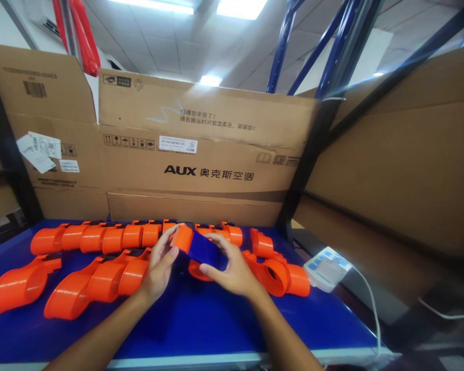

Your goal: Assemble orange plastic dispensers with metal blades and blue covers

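Observation:
Both hands are raised over the middle of the blue table (201,330). My left hand (159,265) is closed on a small orange piece (182,238), thumb in front and fingers behind. Right beside it, my right hand (232,263) grips a dark blue piece (205,249) between thumb and fingers. The orange and blue pieces touch; whether they are joined cannot be made out. Behind the right hand, another orange part (198,271) lies on the table, partly hidden.
Rows of curved orange parts (105,281) lie left and behind the hands, with more orange parts (274,275) at the right. A white device (328,269) with a cable sits at the right edge. Cardboard (201,149) and dark rack posts (307,165) stand behind.

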A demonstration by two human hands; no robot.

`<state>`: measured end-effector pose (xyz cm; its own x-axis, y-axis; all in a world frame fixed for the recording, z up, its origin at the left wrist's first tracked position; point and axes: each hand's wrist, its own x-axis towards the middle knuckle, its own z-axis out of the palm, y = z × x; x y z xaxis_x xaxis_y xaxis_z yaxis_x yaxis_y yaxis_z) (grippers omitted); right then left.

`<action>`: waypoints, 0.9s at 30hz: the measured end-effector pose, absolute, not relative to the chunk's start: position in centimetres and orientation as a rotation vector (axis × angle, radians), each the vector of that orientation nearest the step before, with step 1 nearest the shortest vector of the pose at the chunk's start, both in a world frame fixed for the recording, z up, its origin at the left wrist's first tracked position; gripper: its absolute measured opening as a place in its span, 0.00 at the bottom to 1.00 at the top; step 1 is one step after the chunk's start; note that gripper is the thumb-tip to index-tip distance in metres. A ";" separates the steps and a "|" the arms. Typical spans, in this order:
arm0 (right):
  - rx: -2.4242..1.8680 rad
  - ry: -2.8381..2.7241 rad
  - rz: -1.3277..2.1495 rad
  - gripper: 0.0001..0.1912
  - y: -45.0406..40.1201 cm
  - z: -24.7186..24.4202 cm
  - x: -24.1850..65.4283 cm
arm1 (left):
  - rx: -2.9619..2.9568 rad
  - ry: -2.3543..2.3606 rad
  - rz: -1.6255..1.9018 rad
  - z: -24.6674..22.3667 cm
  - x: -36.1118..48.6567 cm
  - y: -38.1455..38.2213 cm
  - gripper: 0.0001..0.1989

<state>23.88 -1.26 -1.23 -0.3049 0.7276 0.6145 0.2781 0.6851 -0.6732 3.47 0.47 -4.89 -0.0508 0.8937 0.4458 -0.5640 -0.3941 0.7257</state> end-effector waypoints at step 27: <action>-0.678 -2.062 -0.279 0.36 0.1 -2.3 24.5 | 1.511 0.725 1.822 -3.9 3.4 -0.2 0.21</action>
